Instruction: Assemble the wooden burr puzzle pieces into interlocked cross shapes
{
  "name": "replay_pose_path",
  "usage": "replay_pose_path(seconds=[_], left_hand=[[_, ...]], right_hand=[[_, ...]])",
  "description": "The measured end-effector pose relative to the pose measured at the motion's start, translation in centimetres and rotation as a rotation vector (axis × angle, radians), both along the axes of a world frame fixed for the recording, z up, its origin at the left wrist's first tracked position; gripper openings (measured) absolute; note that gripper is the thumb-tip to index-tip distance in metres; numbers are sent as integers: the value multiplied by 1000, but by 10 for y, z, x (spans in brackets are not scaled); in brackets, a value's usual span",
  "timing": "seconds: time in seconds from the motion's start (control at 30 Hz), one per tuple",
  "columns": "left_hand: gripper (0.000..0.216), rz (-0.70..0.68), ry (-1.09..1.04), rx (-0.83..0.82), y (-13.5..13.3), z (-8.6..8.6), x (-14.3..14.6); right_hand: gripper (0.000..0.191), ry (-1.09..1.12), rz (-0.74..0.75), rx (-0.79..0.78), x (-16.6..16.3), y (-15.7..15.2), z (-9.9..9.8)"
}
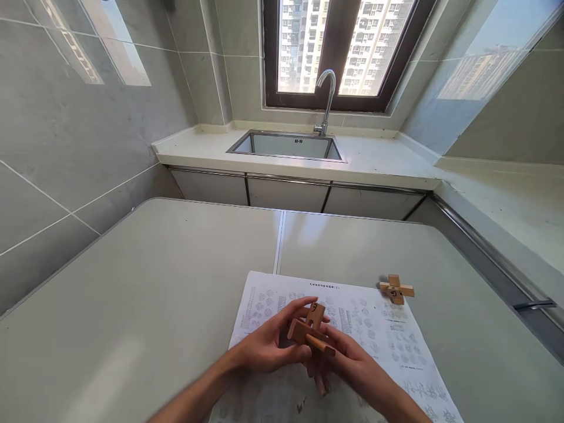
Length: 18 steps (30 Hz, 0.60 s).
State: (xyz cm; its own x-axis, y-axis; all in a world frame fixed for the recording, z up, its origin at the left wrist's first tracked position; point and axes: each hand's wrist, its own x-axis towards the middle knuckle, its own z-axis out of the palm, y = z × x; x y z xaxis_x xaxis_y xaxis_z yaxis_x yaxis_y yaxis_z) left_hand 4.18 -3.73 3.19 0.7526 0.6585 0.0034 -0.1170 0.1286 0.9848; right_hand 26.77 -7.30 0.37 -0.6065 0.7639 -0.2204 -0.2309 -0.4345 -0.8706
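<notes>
A wooden interlocking puzzle (309,330) of crossed sticks is held between both hands above a printed instruction sheet (379,335). My left hand (268,341) grips it from the left, thumb and fingers curled round the sticks. From the right and below, my right hand (352,364) supports it, fingers closed under the pieces. A second, smaller wooden cross piece (395,289) lies on the sheet's far right corner, apart from both hands.
The sheet lies on a pale folding table (145,282) with a centre seam. Beyond it stands a counter with a steel sink (286,145) and tap (326,100) under a window. Tiled wall at left, another counter (506,200) at right.
</notes>
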Motion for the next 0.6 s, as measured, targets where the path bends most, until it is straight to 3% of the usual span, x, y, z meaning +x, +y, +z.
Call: replay_pose_path(seconds=[0.27, 0.6], left_hand=[[61, 89, 46, -35, 0, -7, 1], [62, 142, 53, -25, 2, -15, 2]], right_hand=[[38, 50, -25, -20, 1, 0, -12], [36, 70, 18, -16, 4, 1, -11]])
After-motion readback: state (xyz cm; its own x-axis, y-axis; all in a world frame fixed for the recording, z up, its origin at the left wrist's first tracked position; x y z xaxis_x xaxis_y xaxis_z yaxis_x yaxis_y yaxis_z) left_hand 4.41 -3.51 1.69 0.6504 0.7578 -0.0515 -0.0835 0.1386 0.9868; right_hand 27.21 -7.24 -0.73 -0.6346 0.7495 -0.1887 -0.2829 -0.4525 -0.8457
